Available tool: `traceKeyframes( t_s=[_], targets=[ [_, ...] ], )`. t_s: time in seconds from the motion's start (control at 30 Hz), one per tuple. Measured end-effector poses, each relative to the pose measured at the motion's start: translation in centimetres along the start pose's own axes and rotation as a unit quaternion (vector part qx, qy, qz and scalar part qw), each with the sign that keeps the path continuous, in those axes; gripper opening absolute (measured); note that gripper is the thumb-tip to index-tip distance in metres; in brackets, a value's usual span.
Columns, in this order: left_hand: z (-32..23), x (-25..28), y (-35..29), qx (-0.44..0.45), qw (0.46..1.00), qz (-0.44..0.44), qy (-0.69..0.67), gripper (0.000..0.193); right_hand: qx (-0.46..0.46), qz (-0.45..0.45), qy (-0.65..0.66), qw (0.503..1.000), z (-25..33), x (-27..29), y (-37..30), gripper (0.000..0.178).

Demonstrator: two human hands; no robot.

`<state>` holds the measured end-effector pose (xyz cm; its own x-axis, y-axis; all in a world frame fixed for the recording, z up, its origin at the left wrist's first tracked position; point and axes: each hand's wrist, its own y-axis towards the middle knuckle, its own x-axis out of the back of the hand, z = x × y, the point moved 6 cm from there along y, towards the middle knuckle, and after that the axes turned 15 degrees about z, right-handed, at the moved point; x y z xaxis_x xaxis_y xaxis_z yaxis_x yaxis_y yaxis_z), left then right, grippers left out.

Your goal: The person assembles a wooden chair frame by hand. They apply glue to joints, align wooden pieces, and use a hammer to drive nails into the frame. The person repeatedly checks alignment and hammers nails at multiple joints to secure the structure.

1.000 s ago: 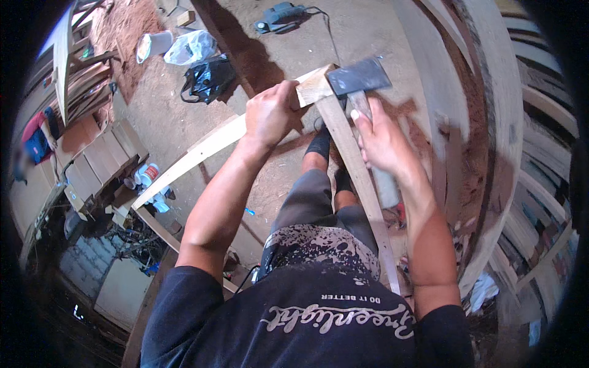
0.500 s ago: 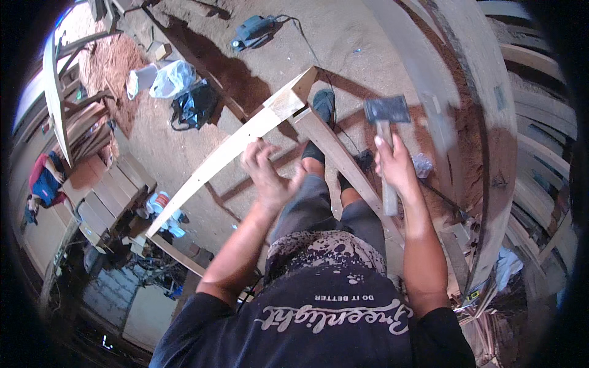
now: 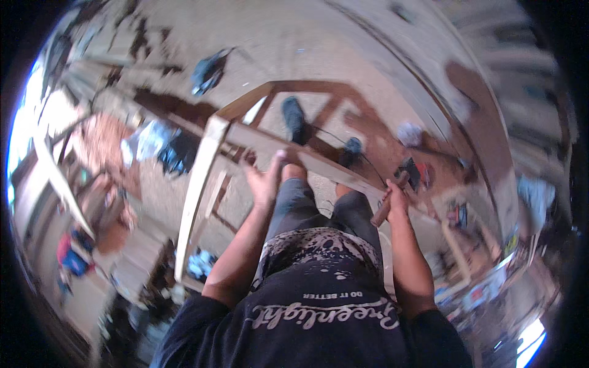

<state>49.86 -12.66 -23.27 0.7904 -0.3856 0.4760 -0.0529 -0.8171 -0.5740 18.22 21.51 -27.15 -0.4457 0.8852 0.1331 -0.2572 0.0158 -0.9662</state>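
My right hand [image 3: 397, 199] is wrapped round the wooden handle of a hatchet [image 3: 384, 211], whose broad dark head lies partly behind the fingers and is smeared by motion. My left hand [image 3: 264, 181] is empty, with its thumb and fingers spread. It hovers by the long rail [image 3: 319, 164] of a wooden frame; I cannot tell whether the fingertips touch the wood. The frame's pale curved piece [image 3: 199, 190] runs down to the left of that hand. At the far end, a short crosspiece [image 3: 248, 101] joins the frame.
A blue-grey corded power tool [image 3: 210, 72] lies on the dirt floor. Beyond the frame on the left are a clear plastic bag [image 3: 153, 140] and a black bag [image 3: 178, 153]. Large boards [image 3: 429, 80] lean at the right. Another person [image 3: 75, 253] is at the far left.
My view has turned, so the frame appears farther left and steeper. The hatchet has come down and tilted in my right hand. My left hand stays spread near the frame.
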Motion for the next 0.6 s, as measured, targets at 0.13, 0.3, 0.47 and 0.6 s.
traceKeyframes(
  t_s=[0.13,0.3,0.47,0.6],
  targets=[
    [1.5,-2.1,3.3,0.137,0.976,0.092,-0.145,0.075,0.151,-0.129,0.289,0.937,-6.0,9.1,3.0,0.032],
    [-3.3,-5.4,3.0,0.192,0.948,0.175,-0.185,0.051,0.257,-0.149,0.525,0.798,-14.3,20.1,11.0,0.052],
    [-1.6,-4.5,6.0,0.065,0.953,0.257,-0.147,0.042,0.317,0.056,0.675,0.664,-19.7,23.1,17.5,0.052],
    [-3.3,-4.5,5.1,0.112,0.945,0.272,-0.142,0.052,0.323,0.109,0.714,0.611,-19.4,19.1,18.6,0.054]
  ],
)
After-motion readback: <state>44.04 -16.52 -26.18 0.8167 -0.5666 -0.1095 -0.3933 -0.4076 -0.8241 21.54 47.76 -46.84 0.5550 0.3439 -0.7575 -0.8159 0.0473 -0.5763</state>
